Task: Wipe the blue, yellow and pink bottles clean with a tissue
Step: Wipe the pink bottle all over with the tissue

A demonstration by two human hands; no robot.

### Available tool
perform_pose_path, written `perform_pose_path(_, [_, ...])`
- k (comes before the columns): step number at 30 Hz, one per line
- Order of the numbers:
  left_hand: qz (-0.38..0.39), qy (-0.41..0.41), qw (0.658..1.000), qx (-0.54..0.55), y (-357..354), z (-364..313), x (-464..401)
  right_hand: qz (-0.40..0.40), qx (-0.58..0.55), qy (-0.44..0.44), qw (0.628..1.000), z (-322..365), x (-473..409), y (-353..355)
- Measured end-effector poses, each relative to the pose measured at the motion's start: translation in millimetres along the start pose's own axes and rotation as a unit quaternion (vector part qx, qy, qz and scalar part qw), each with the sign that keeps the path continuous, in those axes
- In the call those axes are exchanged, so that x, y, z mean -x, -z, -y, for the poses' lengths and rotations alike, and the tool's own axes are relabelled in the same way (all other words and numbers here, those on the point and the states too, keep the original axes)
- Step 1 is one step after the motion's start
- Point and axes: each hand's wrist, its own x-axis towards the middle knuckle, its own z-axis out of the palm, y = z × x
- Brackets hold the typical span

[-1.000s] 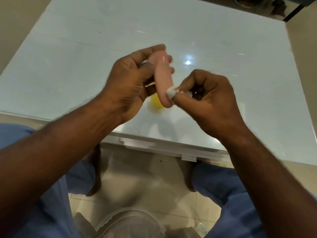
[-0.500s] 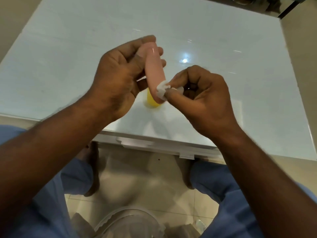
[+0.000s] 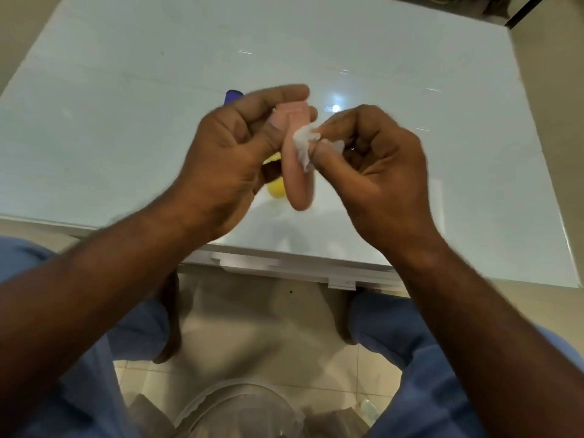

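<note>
My left hand (image 3: pixel 227 159) grips the pink bottle (image 3: pixel 295 172) near its cap, above the table, with its rounded bottom pointing toward me. My right hand (image 3: pixel 379 172) pinches a small white tissue (image 3: pixel 303 147) and presses it against the bottle's right side, about midway along. The yellow bottle (image 3: pixel 276 189) stands on the table behind the pink one and is mostly hidden by it and my left hand. Only the top of the blue bottle (image 3: pixel 233 96) shows beyond my left fingers.
The pale glass table (image 3: pixel 126 105) has its near edge just under my wrists. Below it are my knees in blue trousers and a clear round container (image 3: pixel 240 412) on the tiled floor.
The tissue has slid up the pink bottle from its lower end to its middle. The view has shifted, and the blue bottle's top now shows past my left hand.
</note>
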Motion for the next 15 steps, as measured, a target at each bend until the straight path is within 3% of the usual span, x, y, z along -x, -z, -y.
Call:
perform_pose_path(3, [0.001,0.007,1.0,-0.003,-5,3,0,-0.002,-0.025,-0.027,0.999,-1,-3,6])
perform_pose_path(7, [-0.104,0.002,0.99,0.099,7,-12,-13,0.057,0.018,-0.038,0.998,0,-2,3])
perform_pose_path(12, [0.01,-0.035,0.999,-0.021,2,-6,-1,0.012,0.021,0.007,1.0,-1,2,2])
perform_pose_path(15, [0.008,-0.018,1.0,-0.008,-3,-6,0,-0.016,-0.008,0.005,1.0,-3,0,4])
